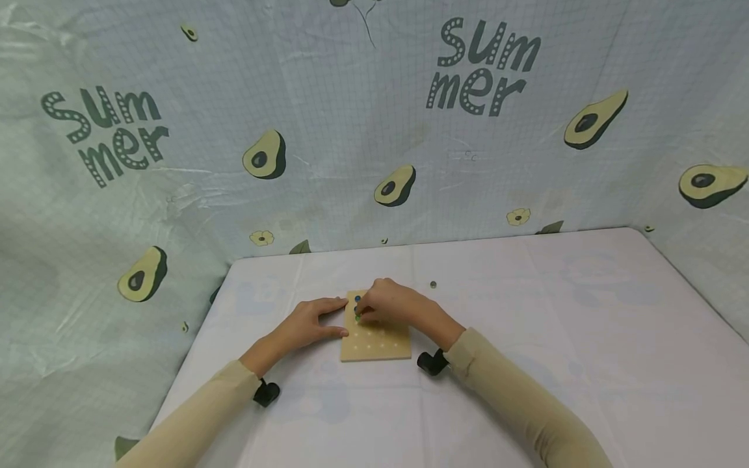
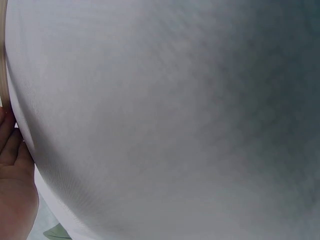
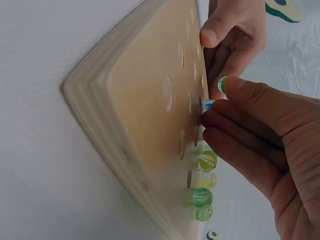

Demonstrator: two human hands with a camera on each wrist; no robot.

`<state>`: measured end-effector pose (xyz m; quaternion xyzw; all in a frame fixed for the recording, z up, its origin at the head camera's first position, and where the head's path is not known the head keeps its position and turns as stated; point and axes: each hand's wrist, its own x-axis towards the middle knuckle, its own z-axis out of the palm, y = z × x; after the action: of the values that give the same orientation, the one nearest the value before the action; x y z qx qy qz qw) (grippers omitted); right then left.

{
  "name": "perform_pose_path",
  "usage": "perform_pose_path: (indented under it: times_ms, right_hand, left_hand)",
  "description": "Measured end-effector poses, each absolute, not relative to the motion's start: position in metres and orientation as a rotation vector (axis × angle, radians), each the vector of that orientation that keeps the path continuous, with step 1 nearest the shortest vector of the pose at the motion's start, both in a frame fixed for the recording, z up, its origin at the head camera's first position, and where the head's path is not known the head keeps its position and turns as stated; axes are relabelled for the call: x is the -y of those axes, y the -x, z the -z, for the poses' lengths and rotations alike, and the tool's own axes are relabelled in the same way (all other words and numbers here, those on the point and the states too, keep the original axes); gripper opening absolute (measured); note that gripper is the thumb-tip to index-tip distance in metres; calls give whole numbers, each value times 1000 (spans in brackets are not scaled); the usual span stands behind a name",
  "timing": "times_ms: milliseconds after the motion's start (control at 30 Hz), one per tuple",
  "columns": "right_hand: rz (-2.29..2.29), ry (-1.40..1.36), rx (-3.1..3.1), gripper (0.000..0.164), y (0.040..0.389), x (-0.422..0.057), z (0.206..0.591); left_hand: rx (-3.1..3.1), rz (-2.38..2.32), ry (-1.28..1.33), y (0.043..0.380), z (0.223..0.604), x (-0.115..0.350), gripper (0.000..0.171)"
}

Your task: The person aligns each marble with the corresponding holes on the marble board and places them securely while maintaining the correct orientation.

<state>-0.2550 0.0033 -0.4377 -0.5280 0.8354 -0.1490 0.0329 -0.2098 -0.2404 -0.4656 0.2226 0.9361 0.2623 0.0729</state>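
Note:
A wooden board with rows of shallow round hollows lies on the table. My right hand is over its upper part and pinches a green marble at the thumb tip. Just beyond those fingers, a blue marble sits on the board. Yellow-green and green marbles rest near the board's far side, mostly hidden by the right hand in the head view. My left hand touches the board's left edge, thumb and fingers spread and fairly straight.
One loose marble lies on the white-covered table, beyond the right hand. A patterned sheet hangs behind the table and along its sides. Small black cameras are worn at both wrists.

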Motion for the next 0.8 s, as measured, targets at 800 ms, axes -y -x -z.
perform_pose_path:
  times_ms: [800]
  right_hand:
    - [390,1672,-2476,14,264,8,432]
  left_hand:
    - [-2799,-819,-655,211,464,240,76]
